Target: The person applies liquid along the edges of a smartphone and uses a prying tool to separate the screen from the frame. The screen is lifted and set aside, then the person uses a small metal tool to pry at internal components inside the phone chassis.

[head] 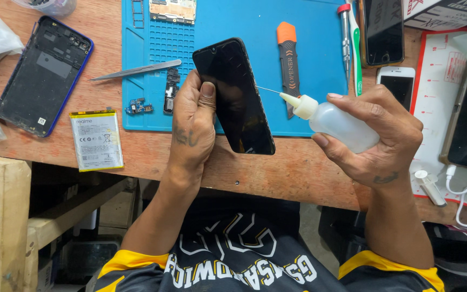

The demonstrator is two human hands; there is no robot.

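1. The person's left hand [193, 127] holds a flat black phone with a dark glass screen [234, 96]. The fingers are wrapped around its left edge, and the thumb presses on the glass.
2. The phone is tilted and held up over the front part of the blue rubber work mat [309, 65] and the brown wooden surface [277, 173].
3. The right hand [377, 135] grips a small soft clear plastic bottle with a white cap and a thin metal needle tip [333, 121]. The fingers are closed around the bottle.
4. The needle tip points at the right edge of the phone and comes very close to it. I cannot tell if it touches.
5. A grey and orange opener tool [288, 59] lies on the mat just behind the needle.
6. Long silver metal tweezers [136, 70] lie at the mat's left edge.
7. A flat white phone battery [97, 139] lies on the surface to the left, near an open blue phone back shell [44, 73].
8. A screwdriver with a red cap [345, 38] lies at the mat's right side.
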